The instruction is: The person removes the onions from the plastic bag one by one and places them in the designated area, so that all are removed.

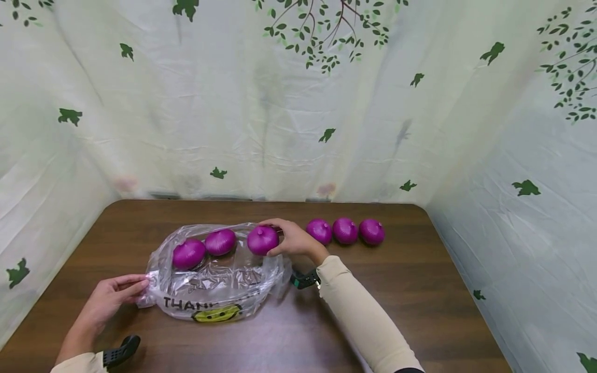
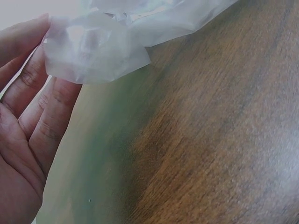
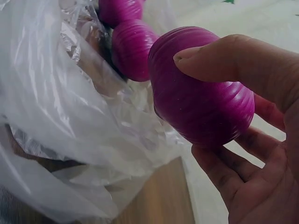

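A clear plastic bag (image 1: pixel 214 277) with a yellow smiley print lies spread open on the table. Inside it rest two purple onions, one at the left (image 1: pixel 188 254) and one beside it (image 1: pixel 221 242). My right hand (image 1: pixel 294 239) grips another purple onion (image 1: pixel 263 240) over the bag's right side; in the right wrist view the thumb lies across this onion (image 3: pixel 201 93) and the fingers support it from the other side. With thumb and fingers, my left hand (image 1: pixel 109 298) pinches the bag's left edge, seen up close as crumpled film (image 2: pixel 93 51) in the left wrist view.
To the right of my right hand, three more purple onions (image 1: pixel 345 231) stand in a row near the back of the brown wooden table (image 1: pixel 410 290). A white curtain (image 1: pixel 280 114) with green leaf prints surrounds the table's back and sides.
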`<state>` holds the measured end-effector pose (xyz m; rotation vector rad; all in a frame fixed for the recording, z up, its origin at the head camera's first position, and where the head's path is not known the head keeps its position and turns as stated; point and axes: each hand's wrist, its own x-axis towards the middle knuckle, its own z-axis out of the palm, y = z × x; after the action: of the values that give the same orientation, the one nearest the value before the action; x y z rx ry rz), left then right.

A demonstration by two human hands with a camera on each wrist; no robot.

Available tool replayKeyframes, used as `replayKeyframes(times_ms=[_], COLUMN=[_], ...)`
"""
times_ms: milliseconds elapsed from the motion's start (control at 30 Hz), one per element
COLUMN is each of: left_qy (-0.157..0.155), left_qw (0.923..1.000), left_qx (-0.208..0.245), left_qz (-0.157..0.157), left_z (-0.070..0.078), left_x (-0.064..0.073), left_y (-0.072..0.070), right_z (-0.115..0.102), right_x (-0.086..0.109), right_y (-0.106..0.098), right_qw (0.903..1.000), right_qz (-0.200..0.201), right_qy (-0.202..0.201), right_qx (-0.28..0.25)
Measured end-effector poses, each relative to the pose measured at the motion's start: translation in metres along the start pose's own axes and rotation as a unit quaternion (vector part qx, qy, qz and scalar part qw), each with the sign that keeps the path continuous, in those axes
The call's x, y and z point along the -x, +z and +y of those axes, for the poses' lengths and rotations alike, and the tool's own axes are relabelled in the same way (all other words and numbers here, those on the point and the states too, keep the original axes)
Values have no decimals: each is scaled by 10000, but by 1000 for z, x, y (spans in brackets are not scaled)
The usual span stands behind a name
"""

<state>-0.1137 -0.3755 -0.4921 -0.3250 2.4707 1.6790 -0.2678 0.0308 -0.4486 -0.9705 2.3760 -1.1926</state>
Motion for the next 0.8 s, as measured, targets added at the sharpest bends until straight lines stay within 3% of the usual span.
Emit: replayKeyframes(times_ms=[233, 800], left_qy=[178, 206], left_qw=[9998, 9996], left_qx=[74, 192], left_qz=[21, 1], left_z=[-3, -1], left_x=[-1, 1], left_y=[1, 0], right_z=[5, 15], right_x=[7, 32], right_y=[-7, -18], right_qw=[9998, 9976], right_qz=[210, 526], right_qy=[36, 43], right_qx=[9, -447])
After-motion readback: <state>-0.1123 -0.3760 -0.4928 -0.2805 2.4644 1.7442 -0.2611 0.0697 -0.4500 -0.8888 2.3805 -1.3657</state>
